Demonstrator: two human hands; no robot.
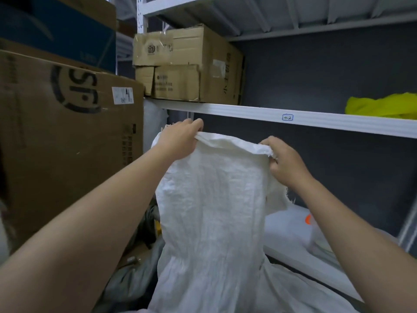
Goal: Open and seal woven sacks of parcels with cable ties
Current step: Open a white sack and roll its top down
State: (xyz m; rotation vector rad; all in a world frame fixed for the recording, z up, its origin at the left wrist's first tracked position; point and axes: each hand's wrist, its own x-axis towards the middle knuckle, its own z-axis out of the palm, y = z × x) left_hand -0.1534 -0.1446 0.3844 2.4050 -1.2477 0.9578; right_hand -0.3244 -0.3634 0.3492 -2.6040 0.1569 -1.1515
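Observation:
A white woven sack (212,211) is held up in front of me, its rolled top edge level with the lower shelf. My left hand (180,138) grips the left end of that top edge, fingers curled over it. My right hand (284,161) pinches the right end, where frayed threads hang loose. The sack's lower part spreads out wide at the bottom of the view. No cable tie is visible.
A white metal shelf (293,117) labelled 4-2 runs behind the sack, with cardboard boxes (187,66) on its left and yellow material (381,106) on its right. A large brown carton (67,136) stands at left. White bags (291,229) lie low right, grey parcels (135,276) low left.

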